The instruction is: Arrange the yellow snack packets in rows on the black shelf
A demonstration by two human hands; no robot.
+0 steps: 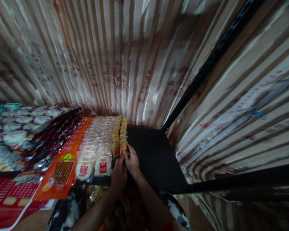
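Two rows of small yellow-and-orange snack packets point(119, 134) stand on a black shelf point(154, 154). My left hand point(118, 175) and my right hand point(132, 162) meet at the near end of these rows. The right hand's fingers are closed against the front packet point(122, 148). The left hand is curled beside it, knuckles up, and what its fingers hold is hidden. To the left lie rows of round white cakes in clear wrappers point(96, 144).
Orange packs point(62, 166), dark red packs point(55, 134) and white-and-green packs point(16, 128) fill the shelf's left side. Striped shiny sheeting forms the back and right walls. A black frame bar point(207, 67) runs up the corner. A bag of goods point(115, 205) sits below my arms.
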